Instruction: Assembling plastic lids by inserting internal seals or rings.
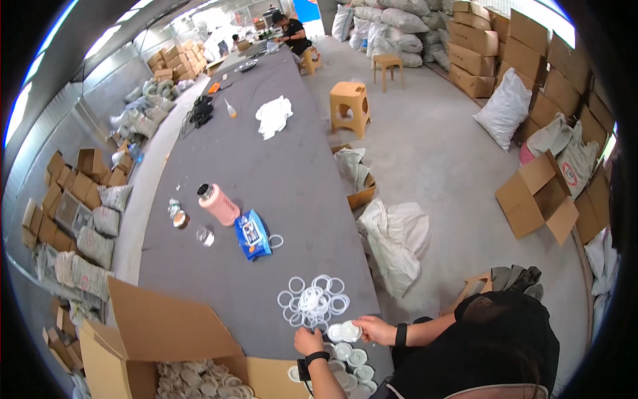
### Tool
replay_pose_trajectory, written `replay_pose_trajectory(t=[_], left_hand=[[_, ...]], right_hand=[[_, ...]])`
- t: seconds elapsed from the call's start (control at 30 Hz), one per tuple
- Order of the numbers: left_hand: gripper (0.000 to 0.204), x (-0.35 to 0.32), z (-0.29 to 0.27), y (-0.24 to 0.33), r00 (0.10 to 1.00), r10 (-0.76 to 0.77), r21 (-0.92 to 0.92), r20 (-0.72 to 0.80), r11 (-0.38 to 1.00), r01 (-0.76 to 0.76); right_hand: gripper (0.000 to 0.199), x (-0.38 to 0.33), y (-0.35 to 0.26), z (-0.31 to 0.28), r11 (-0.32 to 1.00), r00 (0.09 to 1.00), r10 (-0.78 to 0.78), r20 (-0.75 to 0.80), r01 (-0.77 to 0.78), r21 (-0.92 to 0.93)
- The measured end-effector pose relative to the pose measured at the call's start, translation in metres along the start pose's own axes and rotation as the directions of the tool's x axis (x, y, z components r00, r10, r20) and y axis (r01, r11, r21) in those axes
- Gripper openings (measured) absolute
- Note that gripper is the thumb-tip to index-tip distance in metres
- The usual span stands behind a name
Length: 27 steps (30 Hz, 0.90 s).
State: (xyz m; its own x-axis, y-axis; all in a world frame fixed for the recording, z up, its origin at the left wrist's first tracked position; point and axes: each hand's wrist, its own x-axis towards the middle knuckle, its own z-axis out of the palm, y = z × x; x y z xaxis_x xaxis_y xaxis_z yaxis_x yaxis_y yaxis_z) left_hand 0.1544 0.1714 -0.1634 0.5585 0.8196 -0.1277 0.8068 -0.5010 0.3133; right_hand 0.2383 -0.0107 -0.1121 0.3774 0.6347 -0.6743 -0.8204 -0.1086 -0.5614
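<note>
A white round plastic lid (350, 330) is pinched at its edge by my right hand (375, 330), over the near right part of the table. My left hand (308, 341) is closed just left of it, at the near edge of a pile of thin white rings (312, 301). What its fingers hold, if anything, is too small to make out. Another white lid lies against the held one on its left. Several more white lids (343, 351) lie loosely on the table, close to both wrists.
An open cardboard box (176, 319) of white lids stands at the near left. Farther up the grey-covered table (286, 179) are a blue wipes packet (253, 235), pink flask (219, 205), clear cup (205, 236) and white cloth (274, 117). A white sack (395, 246) stands beside the table. Someone sits far off.
</note>
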Motion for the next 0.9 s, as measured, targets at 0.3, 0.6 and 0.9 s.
replay_pose_trajectory(t=[0.3,0.6,0.9], left_hand=[[0.012,-0.016,-0.026,0.017,0.996,-0.058,-0.122,-0.064,0.991,0.049],[0.011,-0.083,-0.063,-0.011,0.908,-0.341,-0.969,0.242,-0.049,0.24],[0.006,-0.189,-0.105,-0.009,0.916,-0.398,-0.985,0.057,-0.173,-0.014]], right_hand=[[0.018,0.009,-0.011,0.002,0.997,0.997,0.063,0.039,-0.064,0.04],[0.012,0.009,0.003,0.021,0.973,0.935,0.214,0.282,-0.23,0.023],[0.009,-0.071,0.046,0.089,0.993,0.869,0.076,0.489,-0.111,0.043]])
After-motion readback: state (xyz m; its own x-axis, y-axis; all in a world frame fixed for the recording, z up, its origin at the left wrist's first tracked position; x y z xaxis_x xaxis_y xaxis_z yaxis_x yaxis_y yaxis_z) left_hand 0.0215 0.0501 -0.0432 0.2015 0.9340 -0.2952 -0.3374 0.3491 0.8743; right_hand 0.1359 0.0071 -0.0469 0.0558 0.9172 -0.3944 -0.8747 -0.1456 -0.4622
